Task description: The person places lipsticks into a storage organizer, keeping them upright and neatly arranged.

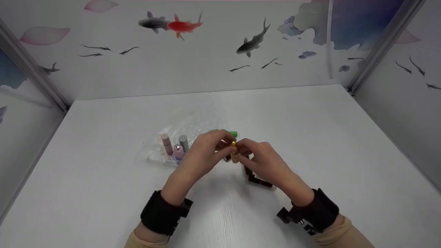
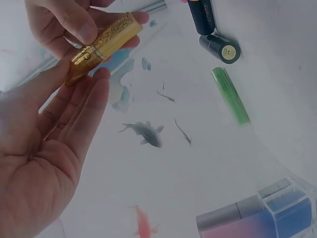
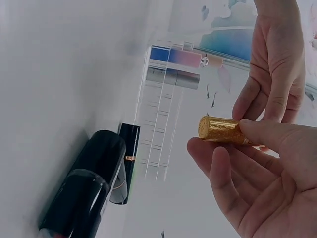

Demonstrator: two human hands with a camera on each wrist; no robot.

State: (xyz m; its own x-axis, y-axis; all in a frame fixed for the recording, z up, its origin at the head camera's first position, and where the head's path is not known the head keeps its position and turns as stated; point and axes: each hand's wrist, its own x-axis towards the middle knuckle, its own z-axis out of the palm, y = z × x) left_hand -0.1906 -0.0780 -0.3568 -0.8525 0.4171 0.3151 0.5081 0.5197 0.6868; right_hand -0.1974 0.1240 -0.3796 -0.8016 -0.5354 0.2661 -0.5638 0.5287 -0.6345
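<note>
On the white tabletop [image 1: 86,189], from the left, a clear plastic organizer [image 1: 155,157] holds a pinkish tube [image 1: 166,144], a grey-capped one and a pink one with a faceted knob. Next, the left hand [image 1: 205,153] pinches one end of a crinkle-textured gold lipstick [image 1: 234,157], raised between the hands; the right hand [image 1: 270,162] pinches the other. Rightmost lies a glossy black case [image 1: 260,181]. Only the left wrist view shows the lipstick's emblem and the whole green tube [image 2: 231,96]; the right wrist view, the organizer's row of slim compartments.
</note>
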